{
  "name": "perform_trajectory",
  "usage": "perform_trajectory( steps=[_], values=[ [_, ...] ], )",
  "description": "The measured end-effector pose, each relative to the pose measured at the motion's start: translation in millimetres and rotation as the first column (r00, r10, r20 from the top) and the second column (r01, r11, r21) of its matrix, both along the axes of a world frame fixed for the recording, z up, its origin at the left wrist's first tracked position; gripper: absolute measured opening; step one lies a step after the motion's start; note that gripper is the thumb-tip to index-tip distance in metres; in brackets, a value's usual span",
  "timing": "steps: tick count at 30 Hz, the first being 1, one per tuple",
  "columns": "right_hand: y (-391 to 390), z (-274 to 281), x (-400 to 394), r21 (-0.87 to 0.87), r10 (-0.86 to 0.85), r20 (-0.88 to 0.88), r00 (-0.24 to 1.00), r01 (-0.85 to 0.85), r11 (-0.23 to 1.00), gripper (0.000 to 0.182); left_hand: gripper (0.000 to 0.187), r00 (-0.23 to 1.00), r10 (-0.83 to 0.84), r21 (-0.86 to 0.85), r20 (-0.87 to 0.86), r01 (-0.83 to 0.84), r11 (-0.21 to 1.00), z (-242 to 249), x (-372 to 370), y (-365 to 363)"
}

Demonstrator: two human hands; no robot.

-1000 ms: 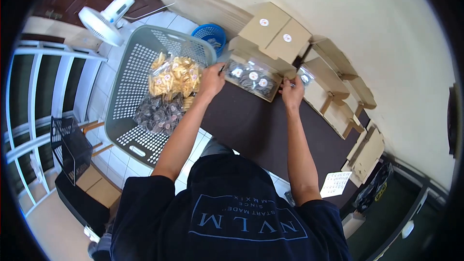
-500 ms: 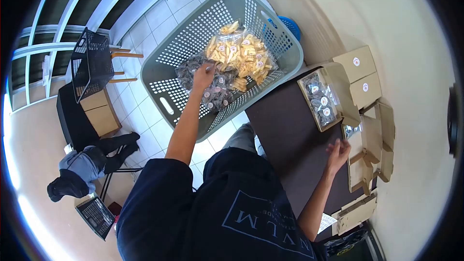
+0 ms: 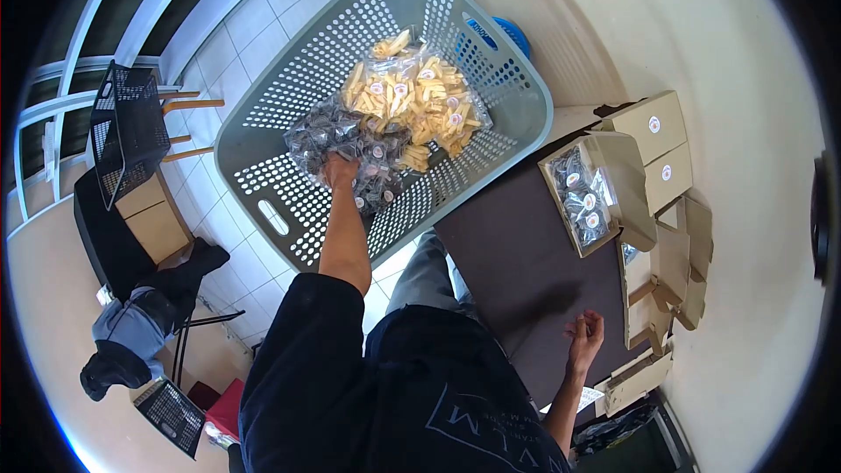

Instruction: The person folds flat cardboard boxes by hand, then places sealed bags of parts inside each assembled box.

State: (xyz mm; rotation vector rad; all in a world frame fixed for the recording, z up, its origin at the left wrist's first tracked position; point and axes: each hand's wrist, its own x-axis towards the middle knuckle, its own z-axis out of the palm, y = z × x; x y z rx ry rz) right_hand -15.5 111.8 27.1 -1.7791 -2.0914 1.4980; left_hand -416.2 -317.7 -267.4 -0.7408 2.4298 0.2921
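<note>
My left hand [image 3: 340,171] reaches into a large grey-green plastic basket [image 3: 263,144], fingers closed at the plastic of a clear bag of dark pieces [image 3: 324,136]. Its fingertips are partly covered by the packaging. Similar dark bags with round stickers lie around it. Beside them is a heap of clear bags of pale yellow strips [image 3: 425,96], also stickered. Over the dark brown table [image 3: 526,254] hovers my right hand [image 3: 584,333], holding nothing, its fingers loosely bent and apart.
On the table's far side stands an open cardboard box [image 3: 622,188] with dark stickered bags inside. Next to it are closed stickered boxes [image 3: 653,140] and another open box [image 3: 670,254]. At left, a person [image 3: 131,324] is near black baskets [image 3: 131,131]. A wall borders the right.
My left hand has shifted toward the near left side of the basket, deeper among the dark bags. My right hand has drawn back from the open boxes toward me. The view has shifted.
</note>
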Motion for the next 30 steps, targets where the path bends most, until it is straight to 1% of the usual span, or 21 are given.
perform_trajectory(
  steps=[1,2,4,5,8,10,11,12,14,15,17,18,20,22,23,24,26,27,28,29,30],
  values=[
    [3,0,-3,0.011,0.015,0.014,1.0,-0.016,1.0,0.022,0.075,0.99,-0.021,-0.067,-0.141,0.012,0.998,-4,3,3],
    [4,0,-4,0.019,0.031,0.029,0.999,-0.032,0.999,0.022,0.075,0.99,-0.027,-0.067,-0.139,0.018,0.998,-6,2,0],
    [4,7,-12,0.01,0.034,0.003,0.999,-0.034,0.999,0.022,0.065,0.996,0.067,0.174,-0.057,-0.056,0.983,21,-1,-2],
    [4,8,-20,0.002,0.039,-0.032,0.999,-0.039,0.999,0.022,0.065,0.996,0.064,0.171,-0.068,-0.051,0.984,27,-2,-4],
    [0,7,-32,-0.052,0.016,-0.105,0.994,-0.022,0.998,0.021,0.05,0.986,-0.062,0.235,-0.157,0.098,0.967,6,3,-27],
    [-5,8,-39,-0.05,0.042,-0.123,0.991,-0.049,0.998,0.02,0.051,0.981,0.123,0.482,-0.15,-0.036,0.876,0,6,-38],
    [-7,8,-45,-0.043,0.079,-0.138,0.987,-0.086,0.995,0.02,0.051,0.935,0.32,0.659,-0.151,-0.146,0.738,-1,10,-36],
    [-11,11,-52,-0.043,0.073,-0.147,0.986,-0.08,0.996,0.02,0.051,0.936,0.314,0.659,-0.159,-0.136,0.739,39,2,-11],
    [-25,21,-75,0.176,0.336,-0.141,0.931,-0.311,0.934,0.026,0.058,0.863,0.504,0.893,-0.04,-0.195,0.406,141,15,43],
    [-33,31,-91,0.21,0.411,-0.172,0.895,-0.374,0.903,0.031,0.058,0.868,0.494,0.897,-0.045,-0.182,0.402,182,20,66],
    [-51,48,-124,0.22,0.492,-0.286,0.822,-0.444,0.869,0.041,0.033,0.902,0.398,0.981,0.17,-0.195,0.022,246,34,108],
    [-57,56,-140,0.198,0.499,-0.371,0.783,-0.458,0.867,0.047,0.033,0.912,0.376,0.983,0.165,-0.185,0.017,262,42,125],
    [-63,81,-166,0.287,0.51,-0.503,0.698,-0.422,0.86,0.056,0.035,0.943,0.111,0.934,0.312,-0.284,-0.216,287,69,158],
    [-55,95,-174,0.322,0.504,-0.586,0.634,-0.389,0.863,0.061,0.037,0.922,-0.102,0.874,0.373,-0.386,-0.293,315,105,196],
    [-44,90,-170,0.311,0.536,-0.646,0.543,-0.454,0.835,0.054,0.035,0.889,-0.159,0.856,0.43,-0.457,-0.242,330,124,213],
    [-33,88,-162,0.333,0.592,-0.661,0.46,-0.528,0.781,0.04,0.044,0.907,-0.188,0.904,0.377,-0.405,-0.141,337,143,227],
    [-25,90,-137,-0.01,0.311,-0.786,0.534,-0.515,0.857,0.027,0.049,0.875,-0.332,0.916,0.351,-0.394,-0.071,343,172,236],
    [-21,95,-123,-0.003,0.302,-0.787,0.537,-0.494,0.87,0.027,0.056,0.888,-0.366,0.959,0.28,-0.278,0.059,356,182,238],
    [-17,101,-109,-0.104,0.196,-0.783,0.591,-0.434,0.895,0.024,0.056,0.881,-0.385,0.96,0.275,-0.273,0.061,365,188,241],
    [-13,105,-95,-0.202,0.088,-0.769,0.634,-0.371,0.906,0.021,0.057,0.918,-0.359,0.984,0.17,-0.142,0.104,374,192,243],
    [-9,104,-82,-0.198,0.075,-0.773,0.63,-0.352,0.915,0.021,0.059,0.939,-0.34,0.989,0.056,-0.006,0.148,379,194,244]
  ],
)
